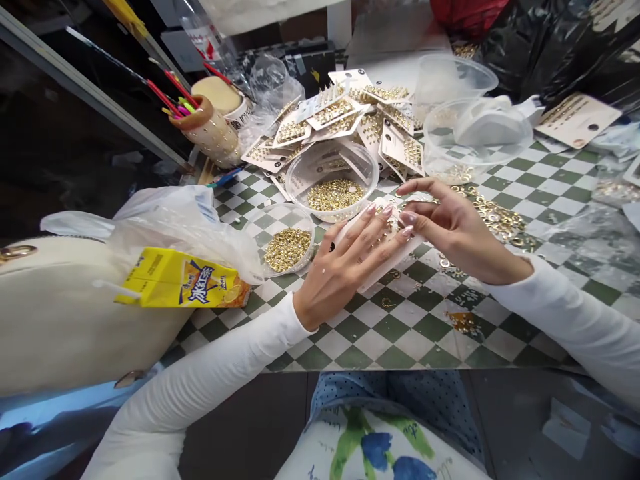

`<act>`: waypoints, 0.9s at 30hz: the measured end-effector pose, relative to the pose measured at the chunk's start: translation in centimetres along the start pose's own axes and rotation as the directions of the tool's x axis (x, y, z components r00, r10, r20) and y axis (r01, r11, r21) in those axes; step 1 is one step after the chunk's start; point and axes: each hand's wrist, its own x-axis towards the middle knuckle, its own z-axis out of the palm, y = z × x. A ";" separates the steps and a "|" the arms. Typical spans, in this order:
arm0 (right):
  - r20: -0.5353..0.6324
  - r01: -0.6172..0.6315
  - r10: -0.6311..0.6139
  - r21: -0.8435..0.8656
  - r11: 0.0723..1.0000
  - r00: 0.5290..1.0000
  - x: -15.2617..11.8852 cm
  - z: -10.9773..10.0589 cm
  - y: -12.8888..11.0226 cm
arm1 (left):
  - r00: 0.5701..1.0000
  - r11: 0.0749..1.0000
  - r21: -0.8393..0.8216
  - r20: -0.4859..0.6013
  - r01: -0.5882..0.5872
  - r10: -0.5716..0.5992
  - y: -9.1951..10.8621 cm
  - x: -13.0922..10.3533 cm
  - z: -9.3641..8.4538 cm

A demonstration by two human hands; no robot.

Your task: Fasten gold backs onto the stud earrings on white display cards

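A pale earring card (383, 267) with small gold pieces on it lies under my left hand (345, 257). The fingers of that hand stretch across the card and press on it near its right end. My right hand (453, 230) is at the card's right end, its thumb close to a bent finger and its index finger raised. Whatever sits between those fingertips is too small to make out. Just behind the card stands a clear tub (333, 170) of small gold pieces. Left of my left hand, a clear lid (255, 223) holds more gold pieces.
Filled earring cards (350, 110) are heaped behind the tub. Loose gold rings (493, 213) lie to the right, near clear containers (477, 130). A yellow drink carton (185, 280), a plastic bag (165, 220) and a pen cup (207, 130) stand left on the checkered tabletop (345, 327).
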 end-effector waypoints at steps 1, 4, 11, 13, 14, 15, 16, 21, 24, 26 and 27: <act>-0.001 -0.006 0.006 0.011 1.000 1.000 0.0 0.0 0.0 | 1.000 1.000 0.002 0.006 0.005 -0.005 0.0 0.0 0.1; -0.007 -0.025 0.025 0.016 1.000 1.000 0.0 0.0 0.0 | 1.000 1.000 0.021 0.022 0.001 -0.001 0.0 -0.1 0.3; -0.014 -0.047 0.047 -0.001 0.999 0.999 -0.1 0.1 0.0 | 0.999 0.999 0.044 0.033 -0.005 0.003 0.1 -0.1 0.4; -0.017 -0.038 0.038 -0.025 0.999 0.999 0.0 0.1 0.1 | 0.999 0.999 0.041 0.035 0.009 -0.010 0.3 -0.1 0.3; -0.016 -0.030 0.030 -0.037 0.999 0.999 0.0 0.1 0.1 | 0.999 0.999 0.036 0.038 0.021 -0.023 0.4 -0.1 0.3; -0.013 -0.021 0.021 -0.044 0.999 1.000 0.0 0.1 0.2 | 0.998 0.999 0.031 0.041 0.035 -0.036 0.4 -0.1 0.2; -0.008 -0.014 0.013 -0.044 0.999 1.000 0.0 0.2 0.2 | 0.998 0.999 0.028 0.043 0.047 -0.048 0.5 -0.1 0.1; 0.008 -0.006 0.007 -0.043 0.999 1.000 0.0 0.2 -0.1 | 0.998 0.998 0.008 -0.007 0.070 -0.070 1.0 -0.2 -0.2; -0.026 0.085 -0.089 -0.143 0.986 0.996 0.1 0.0 -0.5 | 0.989 0.976 -0.177 -0.052 0.126 -0.137 1.2 -0.2 -0.6; -0.093 0.249 -0.283 -0.274 0.929 0.955 0.1 -0.2 -0.5 | 0.974 0.890 -0.425 -0.065 0.168 -0.215 1.3 -0.2 -0.8; -0.115 0.335 -0.395 -0.347 0.876 0.912 0.1 -0.3 -0.4 | 0.964 0.813 -0.551 -0.059 0.186 -0.261 1.3 -0.1 -0.9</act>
